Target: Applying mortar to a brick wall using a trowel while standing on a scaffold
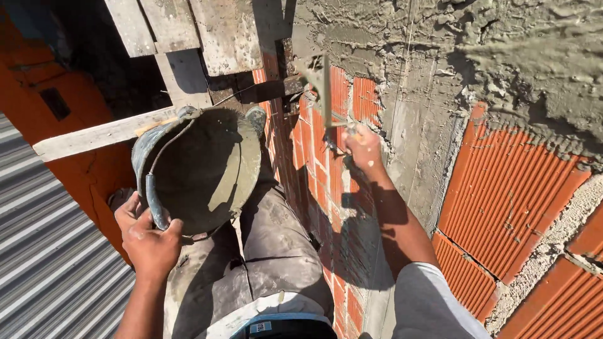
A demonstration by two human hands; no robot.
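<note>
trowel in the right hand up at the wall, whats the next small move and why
Probably sweep the flat metal trowel up across the bare orange ribbed brick. The right hand holds it edge-on against the wall, grey mortar already covers the area beside it, and the left hand has a grip on the rim of the mortar-smeared grey bucket.

Hard, bright sunlight comes from the left and casts crisp, dark shadows. The right arm throws its shadow leftward onto the red brick wall; the bucket is half shaded inside. The far upper left sinks into near-black. The trowel is motion-blurred. Wide-angle distortion bends the corrugated sheet at the left edge.
</note>
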